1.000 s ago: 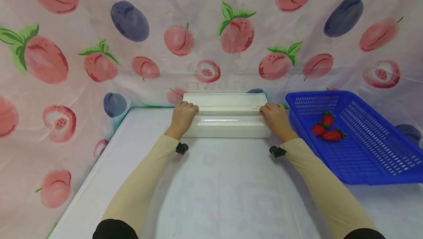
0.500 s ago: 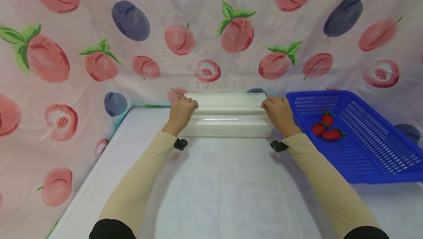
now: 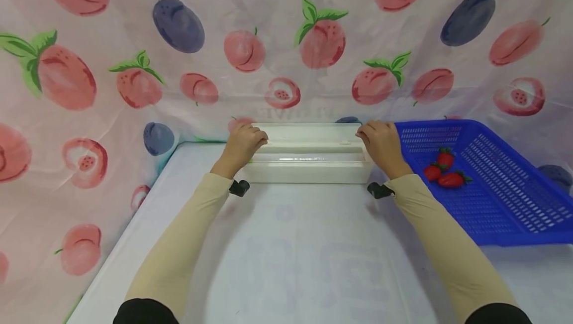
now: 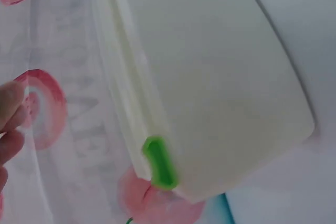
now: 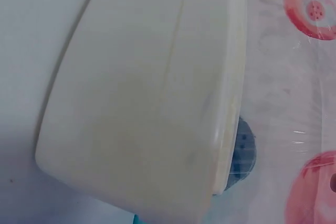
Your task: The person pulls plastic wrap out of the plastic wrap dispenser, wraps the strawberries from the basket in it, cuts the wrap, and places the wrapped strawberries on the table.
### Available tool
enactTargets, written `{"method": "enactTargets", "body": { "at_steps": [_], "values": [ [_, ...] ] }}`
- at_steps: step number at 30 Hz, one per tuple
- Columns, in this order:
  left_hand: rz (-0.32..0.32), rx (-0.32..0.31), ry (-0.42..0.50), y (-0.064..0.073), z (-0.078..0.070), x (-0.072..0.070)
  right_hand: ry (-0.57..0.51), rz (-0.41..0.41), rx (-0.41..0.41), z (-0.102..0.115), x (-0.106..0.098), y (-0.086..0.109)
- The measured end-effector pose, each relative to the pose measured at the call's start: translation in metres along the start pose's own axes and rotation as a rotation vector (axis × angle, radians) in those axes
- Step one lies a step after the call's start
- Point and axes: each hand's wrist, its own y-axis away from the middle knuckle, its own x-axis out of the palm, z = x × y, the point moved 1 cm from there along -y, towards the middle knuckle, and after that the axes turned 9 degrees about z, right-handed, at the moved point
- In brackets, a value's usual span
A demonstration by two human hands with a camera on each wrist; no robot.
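Note:
A white cling film dispenser (image 3: 309, 173) lies lengthwise at the table's far edge, against the backdrop. A clear sheet of cling film (image 3: 309, 135) stretches above it, faint but glossy. My left hand (image 3: 243, 146) pinches the film at the left corner, over the dispenser's left end. At the right corner, my right hand (image 3: 384, 146) pinches the film too. Several left fingertips (image 4: 10, 124) show at the edge of the left wrist view, apart from the dispenser. A green slider (image 4: 161, 163) sits on the dispenser's left end. In the right wrist view, my right hand is almost wholly out of frame.
To the right stands a blue perforated basket (image 3: 521, 238) with 3 strawberries (image 3: 452, 179) inside. A white-covered table (image 3: 313, 254) spreads in front of the dispenser. Behind it hangs a pink, fruit-printed cloth (image 3: 268, 10).
Both hands have risen off the dispenser and moved slightly apart, the left one leftward and the right one rightward, with the film edge between them. The dispenser and basket stay in place.

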Motion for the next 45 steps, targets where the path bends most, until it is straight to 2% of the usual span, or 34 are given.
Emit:
{"method": "enactTargets", "body": {
  "at_steps": [5,8,11,15,19,22,27,33,36,41,45],
  "values": [
    [0.093,0.07,0.073,-0.001,0.001,-0.008,-0.011,0.002,0.017,0.001,-0.004,-0.002],
    [0.142,0.092,0.046,-0.001,0.001,-0.012,-0.015,-0.002,0.019,0.001,-0.006,-0.003],
    [0.147,0.103,-0.001,-0.002,0.0,-0.016,-0.016,-0.016,0.014,0.003,-0.007,-0.005],
    [0.142,0.073,-0.062,-0.002,0.001,-0.017,-0.014,-0.031,0.005,0.004,-0.009,-0.008],
    [0.198,0.019,-0.098,-0.003,0.002,-0.019,-0.015,-0.032,-0.009,0.006,-0.01,-0.011],
    [0.22,0.009,-0.106,-0.003,0.002,-0.022,-0.019,-0.027,-0.015,0.007,-0.01,-0.012],
    [0.199,0.028,-0.093,-0.006,0.003,-0.026,-0.017,-0.021,-0.001,0.006,-0.011,-0.012],
    [0.14,0.097,-0.065,-0.002,0.003,-0.029,-0.018,-0.025,0.018,0.005,-0.014,-0.013],
    [0.156,0.124,-0.077,0.001,0.002,-0.031,-0.027,-0.027,0.032,0.004,-0.015,-0.015],
    [0.202,0.124,-0.13,0.002,0.002,-0.032,-0.037,-0.042,0.042,0.004,-0.017,-0.018],
    [0.161,0.137,-0.155,0.003,0.003,-0.032,-0.042,-0.046,0.048,0.005,-0.019,-0.02]
  ]
}}
